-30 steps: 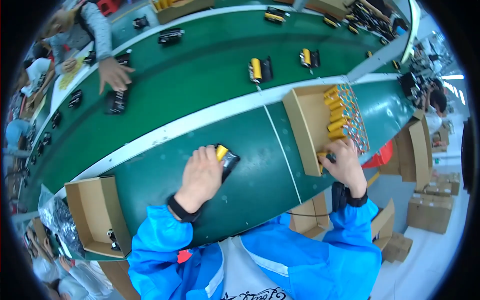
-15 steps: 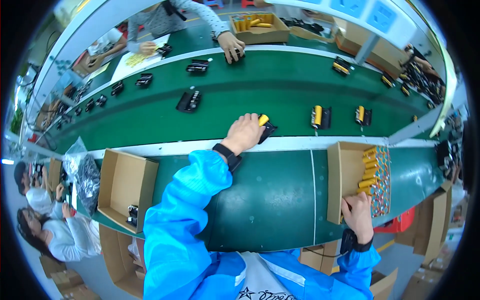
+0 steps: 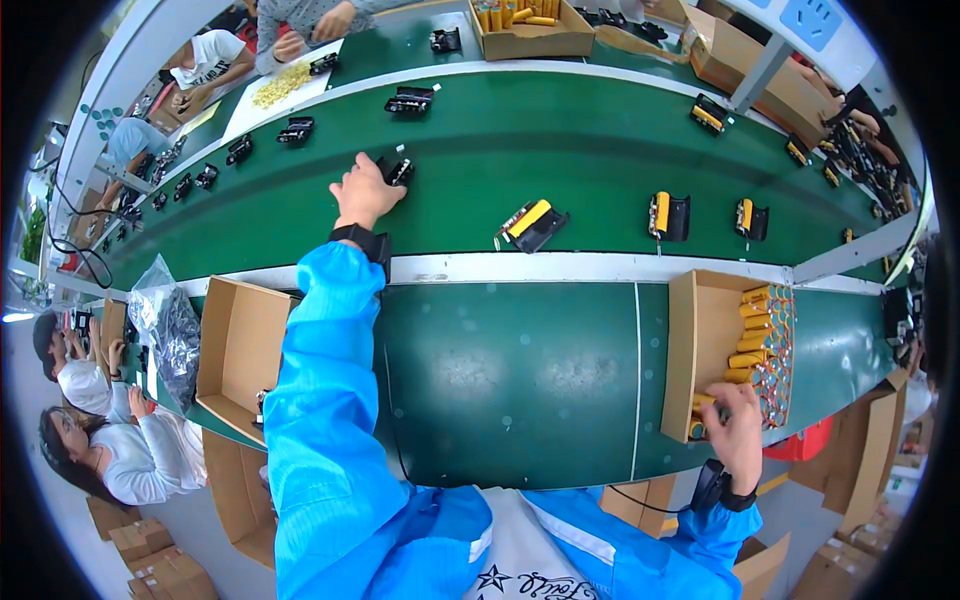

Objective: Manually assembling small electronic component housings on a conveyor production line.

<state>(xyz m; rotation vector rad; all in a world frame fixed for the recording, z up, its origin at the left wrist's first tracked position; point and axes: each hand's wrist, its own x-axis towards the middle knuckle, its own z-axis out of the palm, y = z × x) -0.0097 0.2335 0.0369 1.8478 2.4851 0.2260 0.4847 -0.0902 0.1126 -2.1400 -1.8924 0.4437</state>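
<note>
My left hand point(image 3: 366, 193) is stretched over the green belt, fingers apart around a black casing point(image 3: 402, 172) with silvery parts; part of the casing is hidden behind the hand. To its right rests an open black casing point(image 3: 538, 228) with an orange battery cell point(image 3: 529, 218) in it, tilted on the belt. At the right, my right hand point(image 3: 737, 428) reaches into the near end of a cardboard box point(image 3: 682, 350). Its thumb and fingers close on an orange battery cell point(image 3: 704, 403). Several more orange cells point(image 3: 755, 340) lie stacked along the box's right side.
Two casings with orange cells point(image 3: 668, 216) point(image 3: 751, 219) lie farther right on the belt. Black casings point(image 3: 296, 130) line its left part. A cardboard box point(image 3: 240, 340) and a plastic bag point(image 3: 165, 330) stand at left. Across the belt, a person's hands point(image 3: 335, 20) hover by a white board point(image 3: 245, 120).
My left hand has left the casing with the orange cell and moved left to another black casing. My right hand has lifted slightly within the box, with an orange cell now showing at its fingers.
</note>
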